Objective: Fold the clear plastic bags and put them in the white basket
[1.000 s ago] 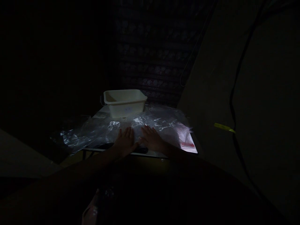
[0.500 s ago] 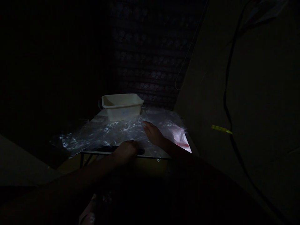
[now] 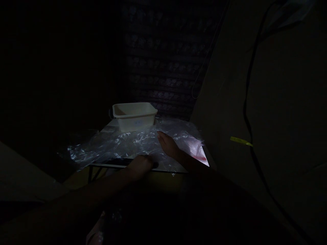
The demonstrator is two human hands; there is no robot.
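The left hand [image 3: 140, 166] just curled by the front edge of the pale flat surface [image 3: 109, 127], its hold too dark to see, leaving the right hand [image 3: 168, 144] open, straight fingers empty, above the crinkly clear plastic sheet [image 3: 127, 141] there.

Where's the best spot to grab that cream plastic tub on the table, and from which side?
I'd grip the cream plastic tub by its rim at the left and right ends, coming in from outside: it stands upright, wider at the top, so the rim should offer an edge to hook under.
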